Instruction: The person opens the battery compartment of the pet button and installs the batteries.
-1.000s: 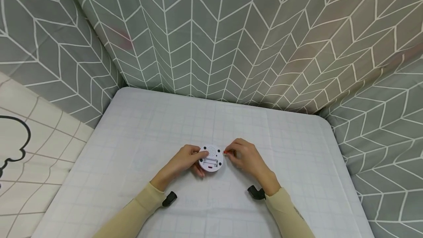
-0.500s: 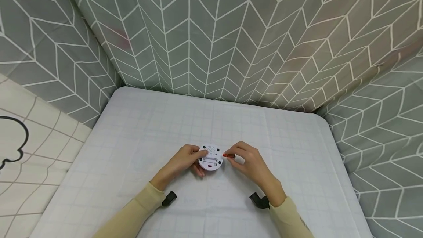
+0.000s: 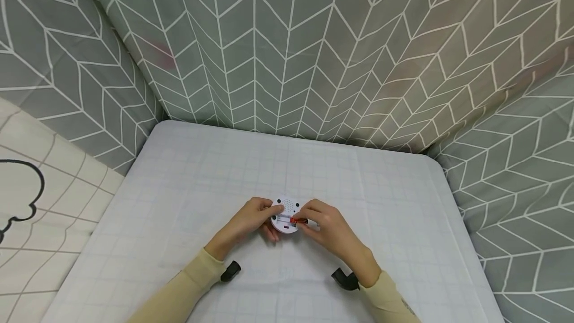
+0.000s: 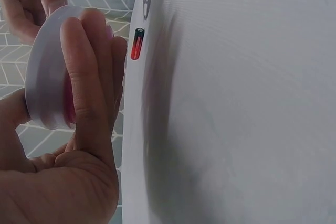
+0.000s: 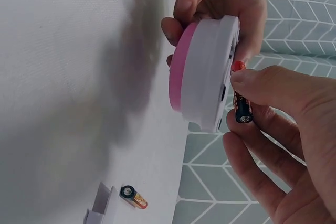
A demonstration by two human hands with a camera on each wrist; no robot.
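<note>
The right hand, just below the middle of the head view, pinches a small battery between thumb and fingertips, its red end toward the device. The battery should be light, rigid and rather slick; its sleeve is best held mid-length, leaving both ends free. It overlaps the device's slotted face, but whether it touches cannot be told.

The left hand holds the round device, thumb on the perforated white face and fingers across the pink side. Its shell looks like hard, smooth plastic, probably light and a little slippery; a grip around the rim seems surest, with thin edges around the slot likely the weakest part.

Farther out, on the white-covered bench, a second battery lies at the lower left of the right wrist view, just beside a small white piece, which looks thin and easily flexed. Print shows on the held battery, too small to read; no brand is legible.
</note>
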